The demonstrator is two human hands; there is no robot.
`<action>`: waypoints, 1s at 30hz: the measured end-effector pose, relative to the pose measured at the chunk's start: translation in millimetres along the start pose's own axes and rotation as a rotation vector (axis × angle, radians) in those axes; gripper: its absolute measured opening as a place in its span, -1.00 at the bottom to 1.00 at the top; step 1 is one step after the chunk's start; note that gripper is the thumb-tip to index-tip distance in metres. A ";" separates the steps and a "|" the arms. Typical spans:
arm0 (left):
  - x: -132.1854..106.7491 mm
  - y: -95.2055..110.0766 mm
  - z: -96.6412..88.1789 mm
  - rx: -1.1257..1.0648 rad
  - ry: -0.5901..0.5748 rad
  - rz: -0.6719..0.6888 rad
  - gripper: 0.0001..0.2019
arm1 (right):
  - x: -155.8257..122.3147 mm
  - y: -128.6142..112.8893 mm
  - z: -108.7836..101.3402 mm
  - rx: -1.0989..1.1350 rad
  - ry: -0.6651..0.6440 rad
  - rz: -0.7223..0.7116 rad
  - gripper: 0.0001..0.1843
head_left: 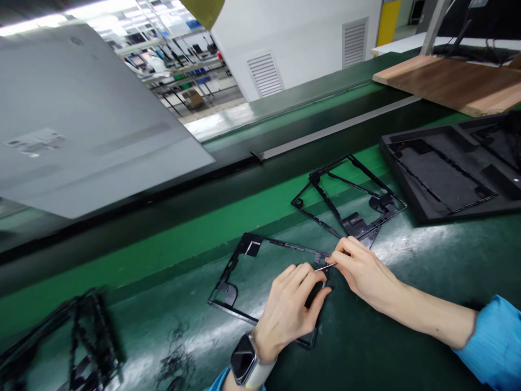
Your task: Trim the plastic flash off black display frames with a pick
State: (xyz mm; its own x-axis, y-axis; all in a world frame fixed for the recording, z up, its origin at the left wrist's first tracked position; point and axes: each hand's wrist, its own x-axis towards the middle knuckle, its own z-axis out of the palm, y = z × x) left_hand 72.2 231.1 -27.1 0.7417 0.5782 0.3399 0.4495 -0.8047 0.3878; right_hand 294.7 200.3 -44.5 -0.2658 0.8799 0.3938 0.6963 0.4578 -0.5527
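Observation:
A black plastic frame (238, 271) lies flat on the green work surface in front of me. My left hand (291, 312), with a dark watch on the wrist, rests on the frame's right side with its fingers curled and pressed on it. My right hand (364, 271) comes in from the right in a blue sleeve. Its fingers pinch a thin metal tool (325, 266) whose tip points at the frame's upper right corner, between the two hands. A second black frame (350, 198) lies just beyond, touching nothing I hold.
A black moulded tray (448, 174) sits at the right, a wooden board (451, 81) behind it. A large grey panel (81, 125) leans at the left over the belt rail. A blurred pile of black frames (73, 347) and plastic shavings (175, 364) lie at lower left.

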 end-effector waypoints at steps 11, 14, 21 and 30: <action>0.0 2.0 2.1 0.024 -0.060 0.023 -0.84 | -0.8 2.1 3.3 -0.027 0.023 -0.013 -0.68; -2.2 5.2 4.5 0.063 -0.081 0.005 -0.83 | -0.6 3.3 4.3 -0.040 0.025 -0.026 -0.68; -17.0 12.0 2.5 -0.051 -0.066 -0.133 -0.88 | 0.9 3.4 4.4 -0.032 0.042 -0.033 -0.67; -47.7 9.2 -12.5 -0.269 0.069 -0.318 -0.83 | 3.6 7.2 2.2 0.008 0.030 -0.031 -0.66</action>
State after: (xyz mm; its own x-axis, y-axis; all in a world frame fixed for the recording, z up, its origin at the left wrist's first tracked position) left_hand 34.7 197.8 -29.0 0.5477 0.8073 0.2200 0.4982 -0.5258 0.6894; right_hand 297.3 207.0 -48.7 -0.2669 0.8612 0.4326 0.6827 0.4858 -0.5458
